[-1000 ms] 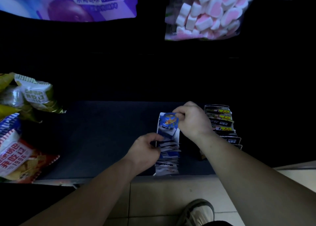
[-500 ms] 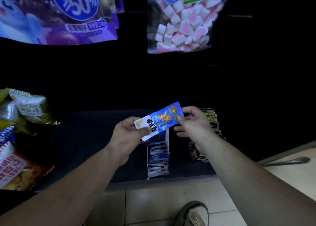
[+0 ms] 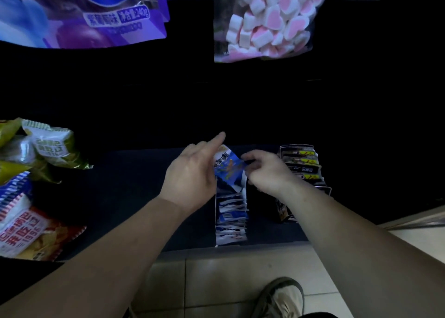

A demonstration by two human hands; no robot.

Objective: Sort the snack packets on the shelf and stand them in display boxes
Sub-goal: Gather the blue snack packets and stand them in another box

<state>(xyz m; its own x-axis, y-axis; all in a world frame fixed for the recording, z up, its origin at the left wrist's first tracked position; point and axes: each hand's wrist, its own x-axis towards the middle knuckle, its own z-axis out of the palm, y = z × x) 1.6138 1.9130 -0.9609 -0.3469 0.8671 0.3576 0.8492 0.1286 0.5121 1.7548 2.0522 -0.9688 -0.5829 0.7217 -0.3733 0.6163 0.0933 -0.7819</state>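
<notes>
A blue snack packet [image 3: 228, 167] is tilted over the far end of the white display box [image 3: 230, 239], which holds a row of several blue packets standing on edge. My right hand [image 3: 266, 170] pinches the packet's right edge. My left hand [image 3: 192, 174] lies against the packet's left side with its fingers straight and the forefinger pointing away. A second display box [image 3: 303, 170] with black and yellow packets stands just to the right, partly behind my right wrist.
Chip bags [image 3: 31, 231] and green bags [image 3: 49, 146] lie at the shelf's left end. A purple bag [image 3: 79, 11] and a marshmallow bag [image 3: 265, 21] hang above. The dark shelf [image 3: 134, 197] ends at a tiled floor, where my shoe [image 3: 280, 298] shows.
The packet went from lifted and held flat by both hands to tilted down over the box's far end. My left hand let go and straightened its fingers beside it.
</notes>
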